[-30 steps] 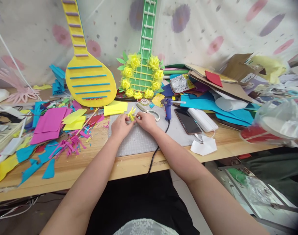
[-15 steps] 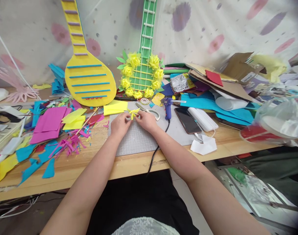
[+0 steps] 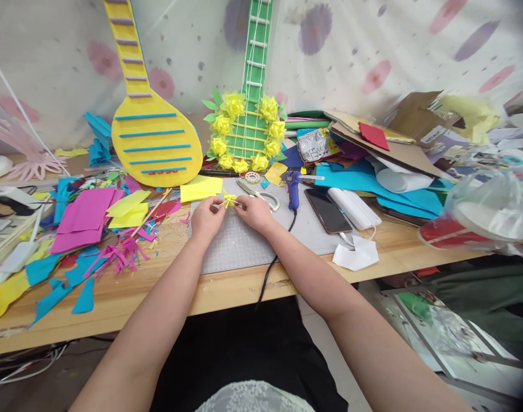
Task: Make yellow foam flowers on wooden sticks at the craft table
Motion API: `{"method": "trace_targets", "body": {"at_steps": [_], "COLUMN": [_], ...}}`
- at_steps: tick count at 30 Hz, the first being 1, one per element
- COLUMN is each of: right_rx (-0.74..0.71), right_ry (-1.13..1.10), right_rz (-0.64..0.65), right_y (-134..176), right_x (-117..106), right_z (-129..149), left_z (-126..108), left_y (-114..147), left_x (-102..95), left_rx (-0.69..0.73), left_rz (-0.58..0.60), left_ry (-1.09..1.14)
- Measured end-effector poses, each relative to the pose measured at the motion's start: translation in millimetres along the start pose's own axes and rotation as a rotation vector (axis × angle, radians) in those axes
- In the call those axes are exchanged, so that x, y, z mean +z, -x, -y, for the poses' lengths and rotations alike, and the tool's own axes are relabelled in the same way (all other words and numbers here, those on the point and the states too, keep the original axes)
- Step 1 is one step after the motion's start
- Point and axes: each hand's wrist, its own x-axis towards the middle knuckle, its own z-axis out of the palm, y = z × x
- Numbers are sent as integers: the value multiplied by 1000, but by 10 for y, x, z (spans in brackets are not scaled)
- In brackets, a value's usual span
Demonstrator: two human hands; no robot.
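Between both hands is a small yellow paper flower (image 3: 229, 199), pinched above the grey cutting mat (image 3: 231, 246). My left hand (image 3: 207, 218) is closed on its left side, and my right hand (image 3: 254, 212) grips it from the right; the fingertips partly hide it. Just behind my right hand lie scissors (image 3: 268, 199) with pale handles, and a blue glue gun (image 3: 293, 189) is to their right. Yellow paper sheets (image 3: 201, 187) lie behind my left hand. At the back stands a green paper instrument (image 3: 255, 74) ringed with yellow paper flowers (image 3: 221, 124).
A yellow paper instrument (image 3: 156, 140) leans at the back left. Magenta paper (image 3: 83, 220) and blue scraps (image 3: 83, 296) cover the left side. On the right are a phone (image 3: 328, 210), a white power bank (image 3: 354, 208), stacked paper and cardboard (image 3: 375, 146), and a bagged cup (image 3: 454, 232).
The yellow paper flower has been turned between my fingertips and now shows more petals. My hands stay in nearly the same place, and the whole view has shifted slightly.
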Motion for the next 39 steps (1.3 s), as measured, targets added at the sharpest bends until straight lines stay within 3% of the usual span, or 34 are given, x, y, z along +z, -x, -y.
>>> {"method": "trace_targets", "body": {"at_steps": [3, 9, 15, 25, 39], "right_rx": [-20, 77, 126, 136, 107], "right_ry": [-9, -82, -54, 44, 66], "right_rz": [-3, -80, -6, -17, -5], "right_y": [6, 22, 9, 0, -11], "right_x": [2, -13, 27, -29, -16], "right_z": [26, 123, 198, 114, 128], "left_z": [-7, -51, -70, -4, 5], "left_y": [-3, 10, 21, 2, 7], "left_x": [4, 20, 50, 35, 104], "left_rx": [-32, -10, 7, 26, 36], "left_rz": [-1, -53, -51, -112, -23], "left_ry": [4, -147, -224, -151, 124]}}
